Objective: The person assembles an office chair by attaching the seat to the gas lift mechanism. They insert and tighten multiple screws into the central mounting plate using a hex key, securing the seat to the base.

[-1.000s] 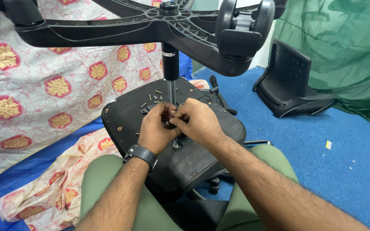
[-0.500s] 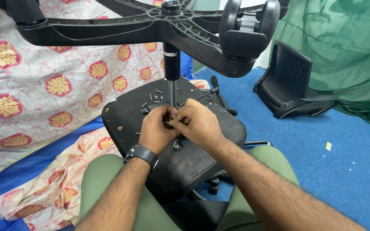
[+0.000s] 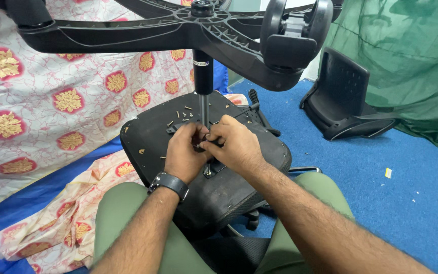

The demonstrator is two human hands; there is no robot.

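Your left hand (image 3: 184, 152) and right hand (image 3: 233, 144) meet over the underside of the upturned chair seat (image 3: 148, 142), which rests across your knees. The fingers (image 3: 198, 136) of both hands are pinched narrow around something small and dark at the mechanism plate, right at the foot of the gas-lift column (image 3: 204, 76); what they grip is hidden behind the fingertips, so whether it is a bolt or a tool tip cannot be told.

The seat pan looks stiff, hard plastic and fairly heavy with the column and the star base (image 3: 143, 30) standing up from it, so the whole thing is likely top-heavy and apt to tip. The firm places to take hold are probably the pan's rim or the column, not the castor (image 3: 290, 35) just above your right fingers, which would likely turn. Loose screws (image 3: 182, 114) lie just beyond your fingertips on the pan; they look small, smooth and ready to roll off its curved edge.

Overhead, the base arms close in above your fingers. Open room lies to the right of your fingers over the blue carpet (image 3: 381, 152), where a black plastic chair part (image 3: 345, 96) sits well apart; to the left lies patterned cloth (image 3: 51, 101)
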